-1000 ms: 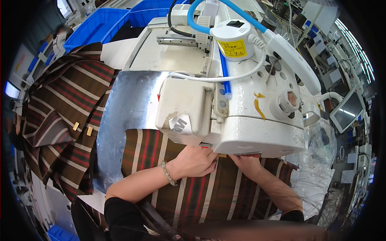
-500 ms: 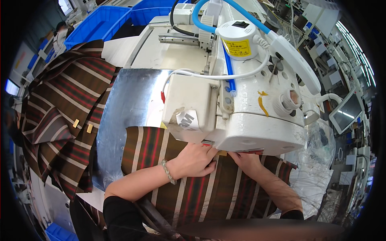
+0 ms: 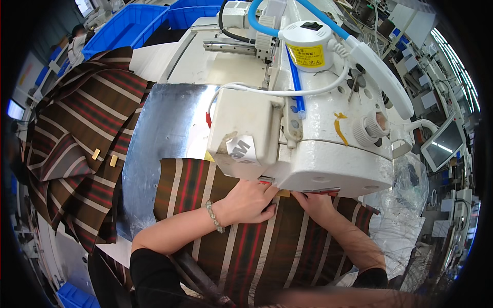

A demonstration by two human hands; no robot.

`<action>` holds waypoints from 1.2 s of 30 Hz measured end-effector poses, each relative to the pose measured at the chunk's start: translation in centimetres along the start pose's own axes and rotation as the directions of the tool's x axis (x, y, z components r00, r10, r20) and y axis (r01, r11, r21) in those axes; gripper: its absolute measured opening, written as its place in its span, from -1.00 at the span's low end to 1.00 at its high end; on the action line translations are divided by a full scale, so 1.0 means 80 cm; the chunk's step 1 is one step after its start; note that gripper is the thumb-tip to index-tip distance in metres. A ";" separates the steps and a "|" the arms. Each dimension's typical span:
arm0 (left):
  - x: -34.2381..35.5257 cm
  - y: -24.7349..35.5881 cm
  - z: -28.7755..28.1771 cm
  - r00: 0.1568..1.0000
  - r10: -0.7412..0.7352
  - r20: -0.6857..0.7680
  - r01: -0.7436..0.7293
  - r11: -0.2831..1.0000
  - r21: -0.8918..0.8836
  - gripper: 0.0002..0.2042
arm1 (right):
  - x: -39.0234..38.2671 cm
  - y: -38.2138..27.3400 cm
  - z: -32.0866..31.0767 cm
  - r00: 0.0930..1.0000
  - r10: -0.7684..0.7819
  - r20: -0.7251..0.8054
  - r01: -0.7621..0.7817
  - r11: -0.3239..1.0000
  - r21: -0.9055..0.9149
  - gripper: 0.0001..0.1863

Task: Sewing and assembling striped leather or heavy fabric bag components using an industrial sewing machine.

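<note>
A brown cloth with red, green and cream stripes [image 3: 246,249] lies under the white head of a sewing machine [image 3: 328,167]. My left hand [image 3: 250,201], with a beaded bracelet [image 3: 214,217] at the wrist, rests on the cloth at the machine's front edge. Its fingers are bent and closed on the fabric, their tips partly under the head. To its right, my right hand [image 3: 314,204] also presses the cloth, fingers bent, its fingertips hidden beneath the head. Between the hands, a gold-coloured piece [image 3: 282,193] shows at the machine's edge.
Folded cloth with the same stripes [image 3: 92,118] hangs at the left, bearing two small gold clips [image 3: 113,160]. A shiny metal plate [image 3: 154,133] borders the machine. Blue bins [image 3: 126,31] stand behind. A white lamp on a blue arm [image 3: 382,77] reaches over the machine; a tablet-like screen [image 3: 441,143] stands at right.
</note>
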State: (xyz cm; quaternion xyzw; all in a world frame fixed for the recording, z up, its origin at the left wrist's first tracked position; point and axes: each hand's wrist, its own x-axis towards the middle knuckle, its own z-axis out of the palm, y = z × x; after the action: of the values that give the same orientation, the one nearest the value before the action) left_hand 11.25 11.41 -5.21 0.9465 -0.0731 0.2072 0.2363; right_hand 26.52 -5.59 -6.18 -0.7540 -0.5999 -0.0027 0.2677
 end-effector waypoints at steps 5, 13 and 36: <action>0.000 0.002 0.005 0.999 -0.018 0.037 0.019 1.000 -0.022 -0.68 | -0.002 0.002 -0.001 0.999 0.036 -0.014 -0.036 0.999 0.041 -0.86; -0.003 0.003 -0.002 0.999 -0.021 0.039 0.019 0.998 0.053 -0.61 | 0.004 -0.006 -0.008 0.999 -0.022 0.032 0.024 0.999 -0.036 -0.85; -0.008 0.011 -0.012 0.993 -0.018 0.114 -0.005 0.981 0.192 -0.46 | -0.003 -0.034 -0.031 0.994 -0.087 0.060 0.098 0.971 -0.216 -0.62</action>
State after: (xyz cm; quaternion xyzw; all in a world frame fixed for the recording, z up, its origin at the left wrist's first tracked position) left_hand 10.14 11.16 -4.32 0.9755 -0.0631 0.1577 0.1398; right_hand 24.76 -6.46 -3.01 -0.7500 -0.6369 -0.0624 0.1674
